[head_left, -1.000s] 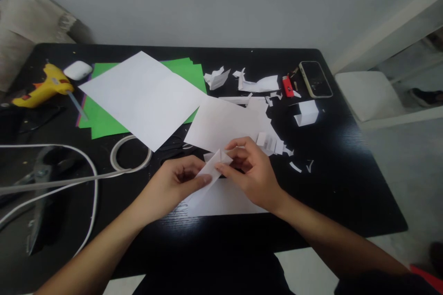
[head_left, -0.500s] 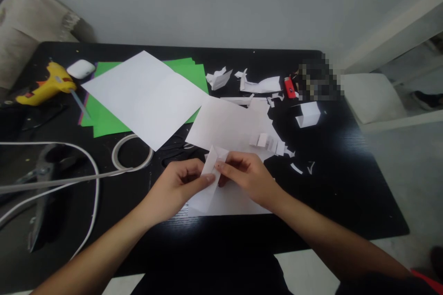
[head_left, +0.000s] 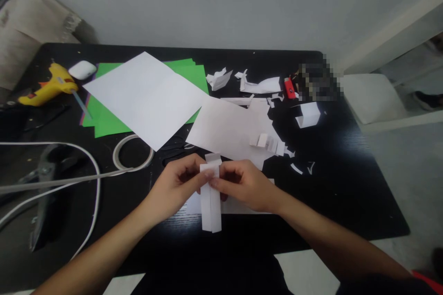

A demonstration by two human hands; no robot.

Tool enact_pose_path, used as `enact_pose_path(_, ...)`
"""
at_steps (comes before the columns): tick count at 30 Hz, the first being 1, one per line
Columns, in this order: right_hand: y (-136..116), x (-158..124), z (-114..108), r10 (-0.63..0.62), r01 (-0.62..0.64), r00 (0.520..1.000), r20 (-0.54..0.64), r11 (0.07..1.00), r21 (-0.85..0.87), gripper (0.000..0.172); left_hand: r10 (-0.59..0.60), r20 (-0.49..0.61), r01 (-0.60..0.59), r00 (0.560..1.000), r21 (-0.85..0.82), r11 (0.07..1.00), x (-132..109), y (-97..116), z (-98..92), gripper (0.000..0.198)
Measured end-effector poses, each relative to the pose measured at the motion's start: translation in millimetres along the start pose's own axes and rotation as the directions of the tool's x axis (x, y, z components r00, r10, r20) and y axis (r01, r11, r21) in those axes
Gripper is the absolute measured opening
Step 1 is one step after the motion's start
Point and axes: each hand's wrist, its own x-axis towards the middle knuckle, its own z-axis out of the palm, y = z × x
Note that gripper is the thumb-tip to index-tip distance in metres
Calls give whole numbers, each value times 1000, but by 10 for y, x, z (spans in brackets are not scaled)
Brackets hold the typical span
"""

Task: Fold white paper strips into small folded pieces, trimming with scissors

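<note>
A narrow folded white paper strip (head_left: pixel 211 203) stands upright between my hands above the black table (head_left: pixel 346 184). My left hand (head_left: pixel 176 186) pinches its upper left edge with thumb and fingers closed. My right hand (head_left: pixel 244 185) pinches the upper right edge the same way. Under my hands lies a white sheet (head_left: pixel 238 205), mostly hidden. A bigger white sheet (head_left: pixel 228 131) lies just beyond my fingers.
A large white sheet (head_left: pixel 145 97) covers green paper (head_left: pixel 107 122) at the back left. A yellow glue gun (head_left: pixel 48 85), white cables (head_left: pixel 90 170), dark shears (head_left: pixel 38 179), paper scraps (head_left: pixel 256 85), a red lighter (head_left: pixel 288 87) and a small folded paper (head_left: pixel 308 115) lie around.
The strip has turned from slanted to upright and now hangs lower toward me. Both hands drew closer together on its top.
</note>
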Motion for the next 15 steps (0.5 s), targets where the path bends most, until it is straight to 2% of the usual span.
enact_pose_path(7,-11,-6,9,1,0,1000,21,999,-43,29,-27,31,27,999,-7,1000,-11,-9,-16,23)
enact_pose_path(10,0,3,15,-8,8,1000,-20,999,-39,30,-16,-28,16,999,1,1000,-13,-24,-23,21)
enact_pose_path(15,30,9,24,6,-6,1000,-24,1000,-11,30,11,-194,-7,981,20,1000,-10,-32,-34,20)
